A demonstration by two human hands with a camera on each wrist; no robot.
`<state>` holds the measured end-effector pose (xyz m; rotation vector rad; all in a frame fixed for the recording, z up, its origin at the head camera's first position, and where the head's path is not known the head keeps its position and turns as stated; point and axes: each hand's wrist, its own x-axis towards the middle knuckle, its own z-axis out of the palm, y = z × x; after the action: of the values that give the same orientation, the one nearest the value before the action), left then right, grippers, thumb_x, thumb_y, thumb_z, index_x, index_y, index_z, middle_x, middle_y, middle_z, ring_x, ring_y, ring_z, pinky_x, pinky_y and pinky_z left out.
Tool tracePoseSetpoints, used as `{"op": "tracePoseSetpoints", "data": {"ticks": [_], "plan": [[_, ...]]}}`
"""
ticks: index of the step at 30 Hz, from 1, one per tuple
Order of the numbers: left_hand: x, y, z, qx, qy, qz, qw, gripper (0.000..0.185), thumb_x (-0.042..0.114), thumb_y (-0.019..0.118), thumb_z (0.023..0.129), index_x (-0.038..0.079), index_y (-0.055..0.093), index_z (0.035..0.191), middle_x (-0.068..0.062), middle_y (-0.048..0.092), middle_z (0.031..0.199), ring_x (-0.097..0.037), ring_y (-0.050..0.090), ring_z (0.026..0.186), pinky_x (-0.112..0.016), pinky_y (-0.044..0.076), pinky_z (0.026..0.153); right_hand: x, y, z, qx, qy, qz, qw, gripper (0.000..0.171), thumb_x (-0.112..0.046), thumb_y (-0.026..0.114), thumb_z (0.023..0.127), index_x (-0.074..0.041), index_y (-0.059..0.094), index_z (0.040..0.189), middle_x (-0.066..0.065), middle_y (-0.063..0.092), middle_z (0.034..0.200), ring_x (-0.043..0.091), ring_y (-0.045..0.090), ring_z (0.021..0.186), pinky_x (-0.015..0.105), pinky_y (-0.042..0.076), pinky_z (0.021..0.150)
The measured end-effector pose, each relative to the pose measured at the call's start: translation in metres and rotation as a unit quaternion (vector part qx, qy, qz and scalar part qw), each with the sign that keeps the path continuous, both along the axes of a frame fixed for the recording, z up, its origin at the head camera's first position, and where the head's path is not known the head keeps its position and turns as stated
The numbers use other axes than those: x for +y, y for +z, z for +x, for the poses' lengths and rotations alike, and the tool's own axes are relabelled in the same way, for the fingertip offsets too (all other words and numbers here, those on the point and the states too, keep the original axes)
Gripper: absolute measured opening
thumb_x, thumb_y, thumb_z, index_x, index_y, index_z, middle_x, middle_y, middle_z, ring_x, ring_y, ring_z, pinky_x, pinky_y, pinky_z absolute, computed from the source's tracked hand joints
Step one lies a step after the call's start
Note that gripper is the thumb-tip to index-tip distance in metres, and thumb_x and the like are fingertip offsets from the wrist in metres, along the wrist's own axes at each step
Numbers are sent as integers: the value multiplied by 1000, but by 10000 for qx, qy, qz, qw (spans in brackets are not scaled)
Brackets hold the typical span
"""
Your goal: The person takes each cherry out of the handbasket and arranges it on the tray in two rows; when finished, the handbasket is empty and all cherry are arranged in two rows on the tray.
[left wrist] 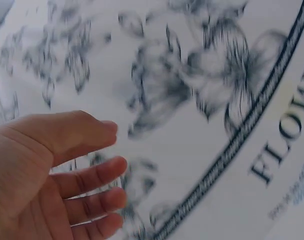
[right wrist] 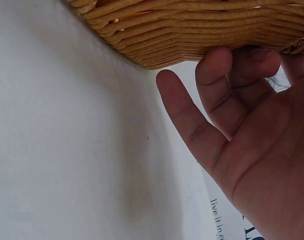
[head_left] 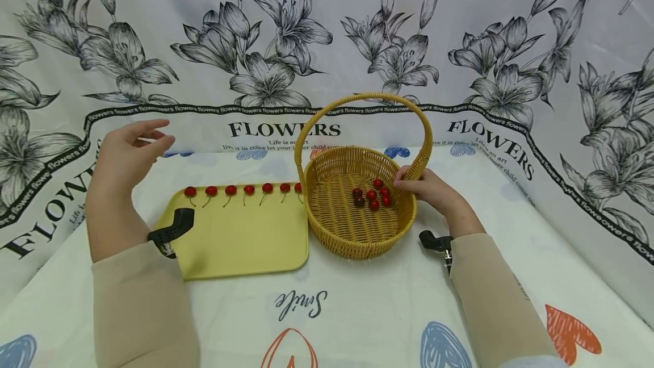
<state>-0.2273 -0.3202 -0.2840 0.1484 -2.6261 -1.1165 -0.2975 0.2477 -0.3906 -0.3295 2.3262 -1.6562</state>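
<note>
A round wicker basket (head_left: pixel 337 237) with a tall hoop handle stands right of the middle, several red cherries (head_left: pixel 372 194) lying inside on its right side. My right hand (head_left: pixel 431 189) grips its right rim near the foot of the handle, thumb over the edge. From the right wrist, curled fingers (right wrist: pixel 214 75) show against the woven outer wall. To the left lies a yellow tray (head_left: pixel 245 237) with a row of stemmed cherries (head_left: pixel 231 190) along its far edge. My left hand (head_left: pixel 130 155) is raised over the tray's left end, fingers loosely extended, holding nothing.
White cloth (head_left: pixel 368 300) printed with hearts and lettering covers the table. A flower-printed curtain (head_left: pixel 347 27) rises behind and along the sides. The basket's left wall overlaps the tray's right edge in the head view.
</note>
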Motion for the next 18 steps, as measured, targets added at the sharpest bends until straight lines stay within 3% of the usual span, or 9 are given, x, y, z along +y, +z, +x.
{"op": "tracePoseSetpoints", "data": {"ticks": [4, 9, 13, 18], "plan": [[39, 21, 7, 804, -278, 91, 9963, 51, 46, 64, 99, 31, 58, 148, 9, 57, 111, -12, 52, 94, -26, 42, 69, 1, -2, 0, -3, 4, -45, 10000, 28, -28, 70, 98, -5, 60, 111, 21, 61, 127, 34, 55, 123, 54, 39, 106], [90, 36, 15, 1569, -1049, 95, 9820, 40, 30, 69, 100, 21, 67, 138, 2, 61, 98, -13, 55, 86, -20, 43, 65, 1, -4, -1, -9, 13, -45, 10000, 28, -28, 70, 98, -5, 61, 111, 21, 62, 126, 34, 56, 122, 53, 39, 106], [124, 38, 19, 1892, -1653, 174, 9678, 34, 21, 72, 98, 16, 71, 132, -3, 60, 90, -16, 54, 77, -20, 44, 66, 1, -4, -1, 30, 26, -16, 10000, 28, -28, 70, 98, -5, 61, 110, 21, 62, 125, 34, 57, 121, 51, 41, 104], [153, 36, 23, 2019, -2244, 420, 9524, 30, 16, 73, 97, 13, 73, 127, -7, 53, 82, -19, 47, 69, -26, 39, 62, 1, -2, 0, 135, 64, 38, 9999, 27, -28, 71, 98, -5, 61, 110, 21, 62, 124, 33, 58, 120, 49, 44, 101]]}}
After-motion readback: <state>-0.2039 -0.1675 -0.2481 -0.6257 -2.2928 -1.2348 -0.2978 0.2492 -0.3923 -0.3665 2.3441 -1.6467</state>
